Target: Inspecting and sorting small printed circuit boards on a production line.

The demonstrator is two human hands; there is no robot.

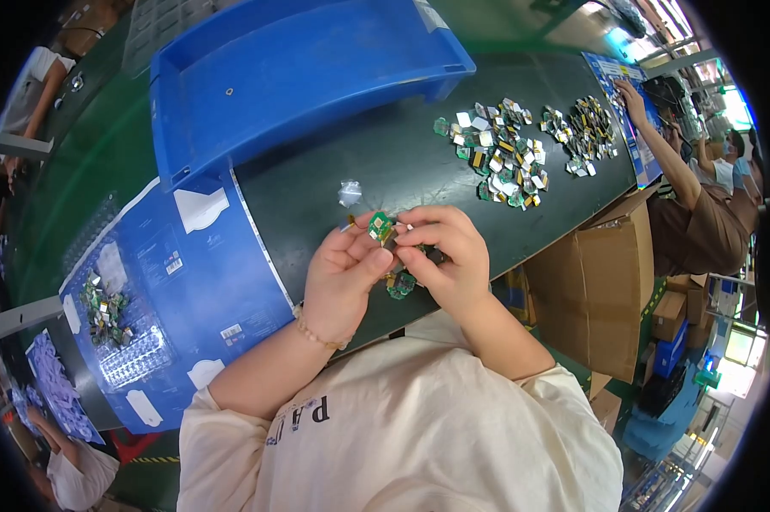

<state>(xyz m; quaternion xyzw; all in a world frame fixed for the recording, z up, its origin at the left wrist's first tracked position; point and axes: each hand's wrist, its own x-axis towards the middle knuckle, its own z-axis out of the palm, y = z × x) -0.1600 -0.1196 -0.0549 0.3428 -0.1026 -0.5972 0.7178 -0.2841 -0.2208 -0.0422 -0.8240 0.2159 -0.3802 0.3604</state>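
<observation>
Close to my body, over the near edge of the dark table, both hands meet around a small green circuit board (pixel 380 225). My left hand (pixel 344 264) pinches the board between thumb and fingers from the left. From the right, the fingertips of my right hand (pixel 446 256) close in at the board's edge; a small dark part shows under them, and I cannot make out what it is. Below my fingers, more green boards (pixel 399 285) lie at the table edge, partly hidden by my hands. A crumpled clear plastic piece (pixel 350 193) lies just beyond my left hand.
A large blue bin (pixel 299 72) stands at the back left. Piles of small boards with silvery and yellow parts (pixel 504 154) lie to the right. Blue printed sheets (pixel 206 282) with bubble wrap and boards are at left. A cardboard box (pixel 585 290) stands at right, near a co-worker's arm (pixel 671 158).
</observation>
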